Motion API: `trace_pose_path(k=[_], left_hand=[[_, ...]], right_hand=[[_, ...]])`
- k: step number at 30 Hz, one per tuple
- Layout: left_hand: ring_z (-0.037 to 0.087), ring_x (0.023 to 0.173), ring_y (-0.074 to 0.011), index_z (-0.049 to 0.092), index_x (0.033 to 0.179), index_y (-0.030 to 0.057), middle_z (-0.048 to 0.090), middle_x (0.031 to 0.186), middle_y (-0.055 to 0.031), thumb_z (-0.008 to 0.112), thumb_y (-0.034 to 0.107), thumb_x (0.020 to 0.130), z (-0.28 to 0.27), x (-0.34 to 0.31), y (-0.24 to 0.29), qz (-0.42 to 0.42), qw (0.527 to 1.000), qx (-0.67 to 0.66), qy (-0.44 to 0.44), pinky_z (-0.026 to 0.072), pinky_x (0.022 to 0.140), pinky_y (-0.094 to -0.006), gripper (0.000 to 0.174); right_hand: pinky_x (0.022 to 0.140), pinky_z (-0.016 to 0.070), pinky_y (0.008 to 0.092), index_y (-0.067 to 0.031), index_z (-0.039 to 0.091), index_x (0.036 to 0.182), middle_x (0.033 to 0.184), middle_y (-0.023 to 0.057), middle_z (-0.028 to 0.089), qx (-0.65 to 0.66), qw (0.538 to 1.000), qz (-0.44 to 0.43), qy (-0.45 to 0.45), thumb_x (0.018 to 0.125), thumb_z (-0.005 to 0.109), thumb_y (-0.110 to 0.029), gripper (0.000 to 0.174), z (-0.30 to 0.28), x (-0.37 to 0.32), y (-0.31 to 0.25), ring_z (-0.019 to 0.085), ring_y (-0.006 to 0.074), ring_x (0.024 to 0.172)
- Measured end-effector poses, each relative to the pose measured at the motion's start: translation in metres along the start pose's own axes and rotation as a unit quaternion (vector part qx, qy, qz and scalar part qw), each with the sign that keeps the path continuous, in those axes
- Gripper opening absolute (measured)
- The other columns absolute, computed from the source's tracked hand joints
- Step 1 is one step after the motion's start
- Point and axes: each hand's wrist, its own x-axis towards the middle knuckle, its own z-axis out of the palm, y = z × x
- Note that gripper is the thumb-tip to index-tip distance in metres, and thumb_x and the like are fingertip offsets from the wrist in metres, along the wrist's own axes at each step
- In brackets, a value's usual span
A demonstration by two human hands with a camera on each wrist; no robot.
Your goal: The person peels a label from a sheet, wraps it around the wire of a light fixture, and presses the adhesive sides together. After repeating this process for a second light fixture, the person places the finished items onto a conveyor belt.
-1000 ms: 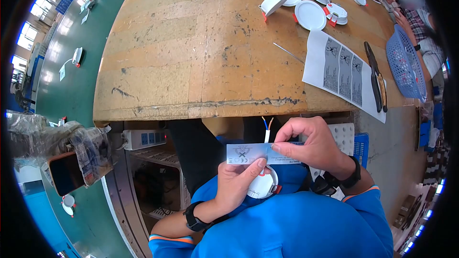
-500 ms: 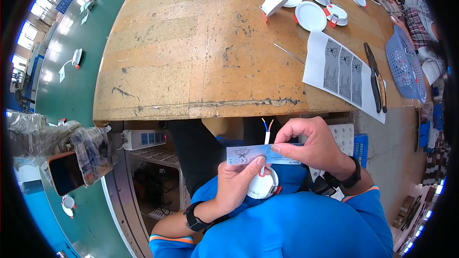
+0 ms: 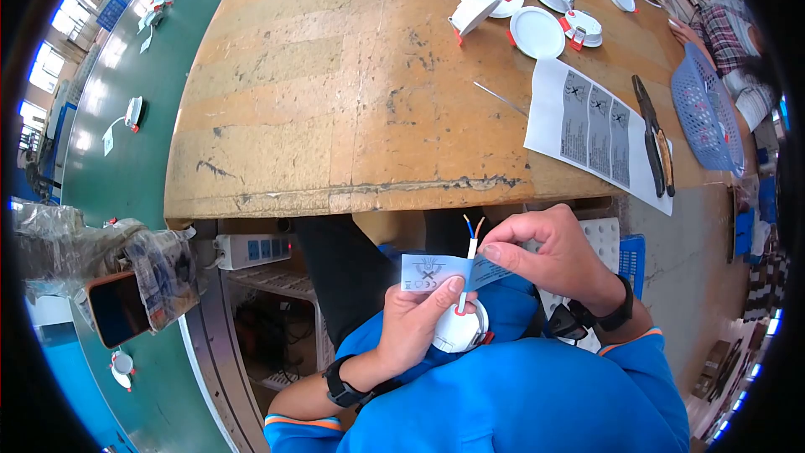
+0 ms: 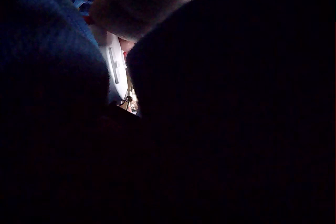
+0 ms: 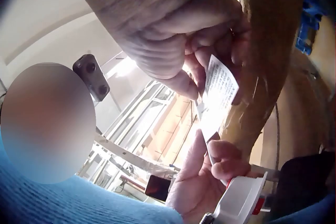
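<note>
Low over the lap, my left hand (image 3: 415,319) pinches a silver printed label (image 3: 434,273) against a white cable (image 3: 464,298), thumb on the front. The cable's upper end shows bare blue and brown wires (image 3: 471,226). Below the fingers, a round white downlight (image 3: 457,329) with red clips rests against the blue shirt. My right hand (image 3: 549,256) pinches the label's right part with thumb and forefinger, beside the cable. That part is bent back from the rest. In the right wrist view the label (image 5: 218,90) spans between both hands. The left wrist view is mostly dark.
On the wooden table (image 3: 335,117) lie several downlights (image 3: 537,32), a label sheet (image 3: 591,130), dark-handled pliers (image 3: 654,134) and a thin rod. A blue basket (image 3: 708,109) stands at the right, near another person. A green belt (image 3: 126,168) and a phone (image 3: 117,309) are at left.
The label, flat across the cable before, is now folded at the cable, its right part turned back. My right fingertips have shifted slightly with it. The left hand keeps its grip.
</note>
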Motion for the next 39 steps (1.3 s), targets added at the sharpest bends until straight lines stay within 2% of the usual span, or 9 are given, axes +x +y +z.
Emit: trace_pose_path(k=[6, 10, 13, 18, 22, 26, 29, 35, 39], left_hand=[[0.061, 0.071, -0.0154, 0.058, 0.096, -0.0009, 0.063, 0.081, -0.0115, 0.055, 0.014, 0.087, -0.009, 0.002, 0.002, -0.006, 0.997, 0.034, -0.072, 0.0504, 0.066, -0.0281, 0.017], [0.059, 0.069, -0.0092, 0.060, 0.093, -0.0004, 0.063, 0.077, -0.0052, 0.056, 0.017, 0.088, -0.005, 0.004, 0.005, -0.020, 0.997, 0.036, -0.072, 0.0486, 0.060, -0.0226, 0.019], [0.060, 0.071, -0.0098, 0.059, 0.098, -0.0010, 0.063, 0.079, -0.0064, 0.056, 0.017, 0.088, -0.005, 0.004, 0.006, -0.029, 0.995, 0.037, -0.094, 0.0490, 0.062, -0.0229, 0.021], [0.062, 0.079, -0.0133, 0.048, 0.115, -0.0030, 0.064, 0.086, -0.0099, 0.060, 0.011, 0.085, -0.005, 0.006, 0.009, -0.034, 0.994, 0.011, -0.105, 0.0495, 0.070, -0.0249, 0.035], [0.061, 0.087, -0.0160, 0.037, 0.125, -0.0018, 0.063, 0.093, -0.0139, 0.062, -0.003, 0.079, -0.008, -0.001, 0.003, 0.070, 0.995, 0.064, -0.033, 0.0483, 0.077, -0.0266, 0.053], [0.061, 0.088, -0.0170, 0.039, 0.124, -0.0021, 0.061, 0.096, -0.0140, 0.059, -0.006, 0.080, -0.002, -0.002, 0.004, 0.193, 0.979, 0.042, -0.044, 0.0487, 0.077, -0.0274, 0.048], [0.060, 0.089, -0.0165, 0.043, 0.121, -0.0028, 0.061, 0.096, -0.0133, 0.057, -0.006, 0.081, -0.008, -0.001, 0.006, 0.188, 0.977, 0.076, -0.066, 0.0490, 0.077, -0.0268, 0.042], [0.062, 0.083, -0.0173, 0.052, 0.114, -0.0042, 0.063, 0.094, -0.0143, 0.056, -0.004, 0.083, -0.013, 0.001, 0.011, 0.232, 0.969, 0.057, 0.056, 0.0515, 0.074, -0.0269, 0.031], [0.061, 0.076, -0.0170, 0.054, 0.110, -0.0016, 0.062, 0.089, -0.0123, 0.058, 0.002, 0.083, -0.014, 0.001, 0.015, 0.228, 0.968, -0.024, 0.099, 0.0516, 0.068, -0.0273, 0.028]], right_hand=[[0.063, 0.0454, 0.0284, -0.0005, 0.065, 0.089, 0.078, 0.0081, 0.065, -0.167, 0.968, -0.143, 0.119, 0.077, 0.067, -0.023, 0.026, -0.006, 0.001, 0.007, 0.060, 0.0202, 0.069], [0.069, 0.0424, 0.0251, -0.0032, 0.066, 0.089, 0.078, 0.0061, 0.064, -0.015, 0.985, -0.171, 0.007, 0.075, 0.069, -0.022, 0.024, -0.012, 0.007, -0.001, 0.057, 0.0152, 0.076], [0.068, 0.0419, 0.0234, -0.0035, 0.066, 0.087, 0.076, 0.0035, 0.064, 0.104, 0.987, -0.096, -0.074, 0.076, 0.069, -0.020, 0.020, -0.007, 0.012, 0.005, 0.056, 0.0106, 0.075], [0.065, 0.0417, 0.0207, -0.0038, 0.067, 0.081, 0.073, 0.0017, 0.063, 0.171, 0.978, -0.080, -0.085, 0.074, 0.071, -0.016, 0.015, -0.006, 0.011, 0.008, 0.055, 0.0065, 0.069], [0.062, 0.0416, 0.0197, -0.0032, 0.067, 0.079, 0.072, 0.0017, 0.062, 0.151, 0.983, -0.098, -0.027, 0.074, 0.071, -0.014, 0.012, -0.004, 0.006, 0.005, 0.055, 0.0059, 0.067], [0.057, 0.0405, 0.0178, -0.0018, 0.066, 0.079, 0.071, 0.0024, 0.062, 0.204, 0.976, -0.071, 0.005, 0.075, 0.070, -0.011, 0.011, 0.002, 0.008, -0.007, 0.055, 0.0048, 0.064], [0.054, 0.0400, 0.0175, -0.0007, 0.065, 0.082, 0.071, 0.0018, 0.062, 0.153, 0.982, -0.112, 0.012, 0.076, 0.069, -0.011, 0.013, 0.004, 0.013, -0.010, 0.054, 0.0037, 0.062], [0.058, 0.0376, 0.0194, -0.0032, 0.059, 0.100, 0.075, 0.0002, 0.063, 0.068, 0.984, -0.148, 0.067, 0.073, 0.072, -0.016, 0.032, 0.008, 0.011, -0.023, 0.055, 0.0044, 0.068], [0.059, 0.0375, 0.0198, -0.0051, 0.058, 0.101, 0.080, 0.0016, 0.062, 0.041, 0.982, -0.185, -0.005, 0.063, 0.079, -0.024, 0.047, 0.014, 0.001, -0.021, 0.057, 0.0078, 0.072]])
